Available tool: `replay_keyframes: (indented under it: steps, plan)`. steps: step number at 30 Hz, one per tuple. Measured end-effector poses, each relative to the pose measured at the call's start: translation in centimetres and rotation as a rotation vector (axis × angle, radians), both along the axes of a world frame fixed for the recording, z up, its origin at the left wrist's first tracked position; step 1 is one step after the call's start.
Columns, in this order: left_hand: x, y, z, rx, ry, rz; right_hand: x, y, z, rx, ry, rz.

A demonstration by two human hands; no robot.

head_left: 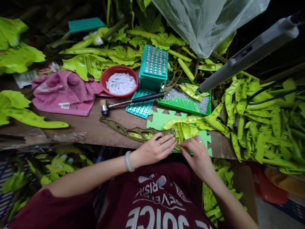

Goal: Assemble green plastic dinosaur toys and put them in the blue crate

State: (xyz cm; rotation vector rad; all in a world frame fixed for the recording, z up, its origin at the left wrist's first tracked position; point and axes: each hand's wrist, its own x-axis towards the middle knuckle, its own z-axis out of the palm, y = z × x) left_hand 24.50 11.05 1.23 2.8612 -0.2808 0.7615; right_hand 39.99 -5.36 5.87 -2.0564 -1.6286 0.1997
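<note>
Wooden bench (95,130): both hands (177,148) press green plastic part (184,130).

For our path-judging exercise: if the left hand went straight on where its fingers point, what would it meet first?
Probably the green part that the left hand touches, then the right hand; depth is unclear.

R hand (199,156) fingertips cover the spot they work on the leaf piece (184,129); anything pinched there is too small to tell. Clear bag (207,22) cut off at top edge, grey tool (250,52) at right. Bits in green tray (177,104): can't ID.
</note>
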Motion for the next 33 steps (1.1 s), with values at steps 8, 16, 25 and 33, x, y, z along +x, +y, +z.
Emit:
replay_keyframes:
  steps: [8,16,25,33]
  plan:
    - [-0.4,0.4,-0.2,-0.046,0.005,-0.058,-1.1,0.5,-0.7,0.044,-0.169,0.04]
    - [1.3,1.9,0.8,-0.087,-0.01,-0.207,1.5,1.0,-0.1,-0.176,-0.207,0.205]
    - [0.5,1.2,0.9,-0.053,0.035,-0.167,2.4,-0.4,-1.1,0.197,-0.081,0.284]
    - [-0.5,0.1,0.0,-0.082,0.116,-0.032,2.3,-0.8,0.4,0.427,-0.342,0.293]
